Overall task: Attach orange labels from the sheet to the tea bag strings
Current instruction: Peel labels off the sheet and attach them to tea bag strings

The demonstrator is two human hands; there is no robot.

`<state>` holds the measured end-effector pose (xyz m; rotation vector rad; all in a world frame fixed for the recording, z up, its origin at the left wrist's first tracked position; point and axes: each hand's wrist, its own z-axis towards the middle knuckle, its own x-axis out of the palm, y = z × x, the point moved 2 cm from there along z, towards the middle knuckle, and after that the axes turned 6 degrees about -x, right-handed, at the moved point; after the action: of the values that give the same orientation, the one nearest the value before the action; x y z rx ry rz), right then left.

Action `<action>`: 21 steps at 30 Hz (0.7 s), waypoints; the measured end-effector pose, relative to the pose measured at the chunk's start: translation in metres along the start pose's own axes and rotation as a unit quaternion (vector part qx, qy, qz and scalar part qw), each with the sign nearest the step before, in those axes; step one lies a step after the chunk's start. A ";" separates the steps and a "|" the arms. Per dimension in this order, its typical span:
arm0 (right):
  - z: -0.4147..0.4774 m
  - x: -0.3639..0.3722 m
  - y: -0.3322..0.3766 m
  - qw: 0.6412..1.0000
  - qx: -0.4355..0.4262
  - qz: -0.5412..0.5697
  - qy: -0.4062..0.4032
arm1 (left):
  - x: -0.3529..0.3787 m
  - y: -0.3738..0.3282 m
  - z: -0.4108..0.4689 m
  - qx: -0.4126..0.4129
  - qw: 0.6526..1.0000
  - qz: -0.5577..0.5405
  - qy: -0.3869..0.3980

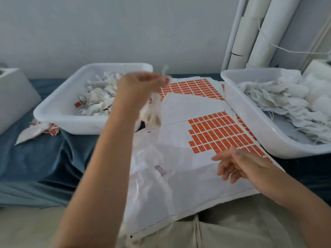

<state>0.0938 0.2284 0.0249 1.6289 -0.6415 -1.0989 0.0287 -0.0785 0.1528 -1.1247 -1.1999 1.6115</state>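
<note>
The blue cloth [44, 158] carries everything. Across its middle lies the near sheet [188, 176], mostly peeled bare, so the orange labels [215, 129] remain only towards its right edge; a far sheet [193, 86] lies beyond it. A left tub [53, 111] sits at the cloth's far-left side and a right tub [250, 122] at its right edge. I judge the right tub feeds plain tea bags [286, 101] in and the left one collects finished bags [100, 97], since one there shows an orange tag [77, 104].

The left hand [138, 86] is raised above the sheets, its fingers pinching a blurred tea bag [154, 111] by its string [164, 70] so that it dangles free, probably for labelling. The right hand [240, 163] hovers over the near sheet's label rows, fingers slack, gripping nothing that shows. The print on the labels is too small to read.
</note>
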 end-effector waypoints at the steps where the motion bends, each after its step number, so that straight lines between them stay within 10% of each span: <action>1: -0.003 0.002 0.002 1.000 -0.011 -0.021 0.012 | -0.014 -0.011 0.021 0.030 0.999 0.012 -0.042; 12: -0.023 -0.006 0.037 0.991 -0.034 -0.127 0.034 | -0.087 -0.028 0.138 -0.004 0.980 0.146 -0.133; 21: -0.053 -0.142 0.065 0.883 -0.085 -0.042 -0.460 | -0.018 0.020 0.027 0.027 0.991 0.129 -0.035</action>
<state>0.0855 0.3483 0.1380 0.9133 -1.0374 -1.9480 0.0060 -0.1068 0.1405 -1.2382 -1.0815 1.8804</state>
